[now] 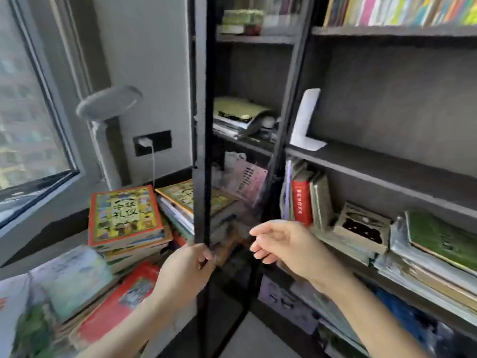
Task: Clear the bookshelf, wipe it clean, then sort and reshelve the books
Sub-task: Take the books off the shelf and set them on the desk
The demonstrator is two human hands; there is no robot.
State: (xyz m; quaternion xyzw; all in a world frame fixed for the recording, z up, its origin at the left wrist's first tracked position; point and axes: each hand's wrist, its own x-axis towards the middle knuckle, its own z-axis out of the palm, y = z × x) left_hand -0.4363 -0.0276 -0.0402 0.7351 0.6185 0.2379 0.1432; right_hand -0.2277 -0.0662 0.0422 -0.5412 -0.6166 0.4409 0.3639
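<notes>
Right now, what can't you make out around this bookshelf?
Head view:
- Book pile: partly dimmed by the dark glass door that the left hand grips.
- Top-shelf books: cut off by the upper edge.
- Lowest-shelf books: blurred, titles unreadable.
- Shelf clutter: too blurred to identify.

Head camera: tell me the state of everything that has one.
Glass door: open, its edge gripped by the left hand.
Right hand: open, holding nothing.
Charger: plugged into the wall socket.
Bookend: standing upright on the shelf.
</notes>
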